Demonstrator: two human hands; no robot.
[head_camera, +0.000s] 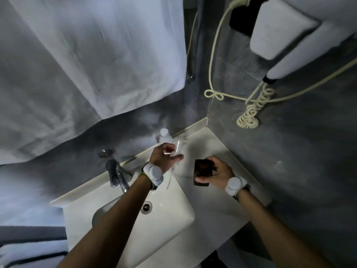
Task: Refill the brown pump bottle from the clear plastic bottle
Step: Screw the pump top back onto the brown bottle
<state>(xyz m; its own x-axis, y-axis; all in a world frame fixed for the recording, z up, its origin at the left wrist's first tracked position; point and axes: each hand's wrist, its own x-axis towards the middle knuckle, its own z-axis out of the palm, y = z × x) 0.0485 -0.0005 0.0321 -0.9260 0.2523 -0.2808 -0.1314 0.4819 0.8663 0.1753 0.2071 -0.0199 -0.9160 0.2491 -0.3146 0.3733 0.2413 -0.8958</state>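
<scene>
My right hand (219, 171) is wrapped around the dark brown, square-shouldered pump bottle (201, 172), which stands on the cream counter to the right of the white basin (173, 213). I can't see a pump head on it, though the view from above is too dim to be sure its mouth is open. My left hand (166, 154) grips something clear and blurred just behind the basin's back right corner. I take it for the clear plastic bottle (178, 148), but whether it is that or a pump tube I cannot say. Another pale, capped bottle (164, 135) stands against the wall behind the basin.

The risks as I judge them: the brown bottle's mouth looks narrow, so a fast tilt would send liquid over its shoulder onto the counter. A wet, slick clear bottle could slip from my left fingers toward the basin. If I loosen my right hand, the brown bottle may tip under the pour.
</scene>
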